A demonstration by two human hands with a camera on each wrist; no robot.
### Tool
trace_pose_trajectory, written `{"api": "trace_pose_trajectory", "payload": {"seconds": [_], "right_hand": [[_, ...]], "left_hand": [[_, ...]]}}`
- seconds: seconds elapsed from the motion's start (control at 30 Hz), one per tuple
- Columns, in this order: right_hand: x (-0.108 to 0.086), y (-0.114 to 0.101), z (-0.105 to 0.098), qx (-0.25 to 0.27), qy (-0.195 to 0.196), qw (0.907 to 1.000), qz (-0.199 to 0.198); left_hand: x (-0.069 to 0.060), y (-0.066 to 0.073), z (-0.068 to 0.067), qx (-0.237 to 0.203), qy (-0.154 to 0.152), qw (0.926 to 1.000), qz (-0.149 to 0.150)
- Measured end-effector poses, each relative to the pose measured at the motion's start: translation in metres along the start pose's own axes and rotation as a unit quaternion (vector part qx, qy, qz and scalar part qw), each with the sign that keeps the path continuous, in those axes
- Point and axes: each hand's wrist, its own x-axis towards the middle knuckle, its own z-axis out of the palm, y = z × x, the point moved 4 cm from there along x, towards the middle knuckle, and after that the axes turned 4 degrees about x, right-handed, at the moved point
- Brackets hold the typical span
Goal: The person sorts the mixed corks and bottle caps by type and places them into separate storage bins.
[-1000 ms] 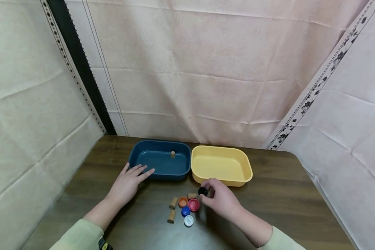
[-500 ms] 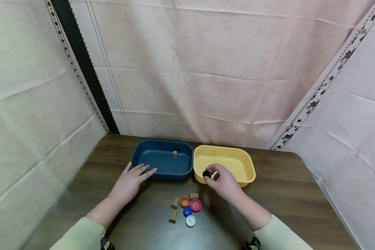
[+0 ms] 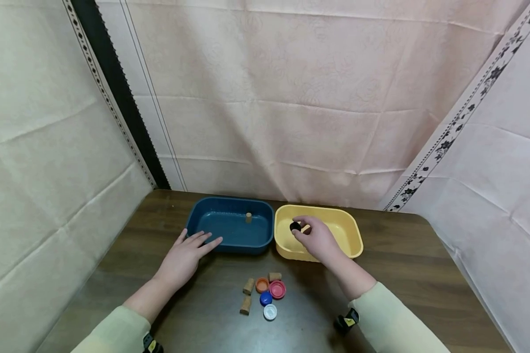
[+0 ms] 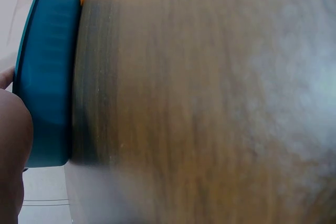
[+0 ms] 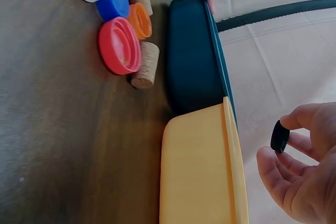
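A black cap (image 3: 295, 226) is pinched between the thumb and fingers of my right hand (image 3: 316, 236), above the yellow tray (image 3: 287, 251). The right wrist view shows the same black cap (image 5: 280, 136) at the fingertips, beyond the tray's rim. My left hand (image 3: 182, 260) lies with spread fingers on the near left rim of the blue tray (image 3: 236, 249); a small cork (image 3: 249, 217) stands inside that tray. In front of the trays lie a red cap (image 3: 277, 289), an orange cap (image 3: 262, 285), a blue cap (image 3: 266, 298), a white cap (image 3: 270, 312) and several corks (image 3: 245, 305).
Both trays stand side by side near the back edge of the dark wooden table (image 3: 380, 255). Pale cloth (image 3: 265, 98) hangs behind the table and along both sides.
My right hand has carried the black cap up from beside the loose caps and corks, away from me, to over the yellow tray. The left hand has stayed at the blue tray.
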Motion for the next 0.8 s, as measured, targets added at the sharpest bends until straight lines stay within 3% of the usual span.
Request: {"api": "trace_pose_trajectory", "payload": {"seconds": [0.53,0.8], "right_hand": [[0.031,0.014,0.009,0.071,-0.023,0.9958,0.054],[0.048,0.030,0.020,0.140,-0.043,0.9825,0.116]], "left_hand": [[-0.001,0.000,0.001,0.008,-0.003,0.9999,-0.006],[-0.001,0.002,0.000,0.006,-0.003,1.0000,-0.002]]}}
